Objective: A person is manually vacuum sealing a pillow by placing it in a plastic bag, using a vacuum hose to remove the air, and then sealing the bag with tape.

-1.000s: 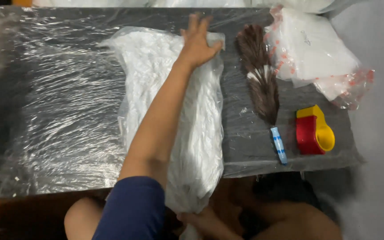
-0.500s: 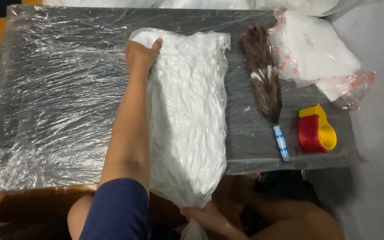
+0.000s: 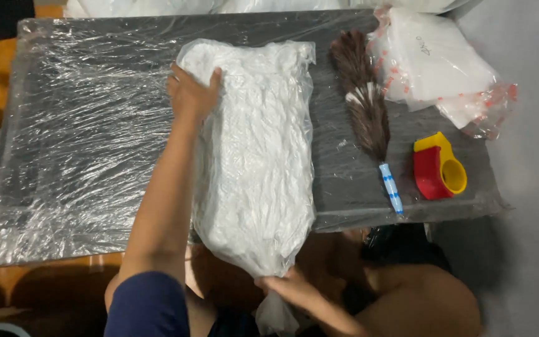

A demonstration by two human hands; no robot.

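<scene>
My left hand [image 3: 191, 93] flat on white-filled bag [image 3: 254, 156] — right hand [image 3: 288, 288] pinches neck; press evenly, keep neck tight.

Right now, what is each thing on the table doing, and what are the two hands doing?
White-filled plastic bag: lying flat, its neck bunched.
Left hand: pressed on the bag's far left corner.
Right hand: gripping the neck.
Feather duster: lying flat, untouched.
Red and yellow tape dispenser: sitting untouched.
Small clear bags: piled up.
</scene>
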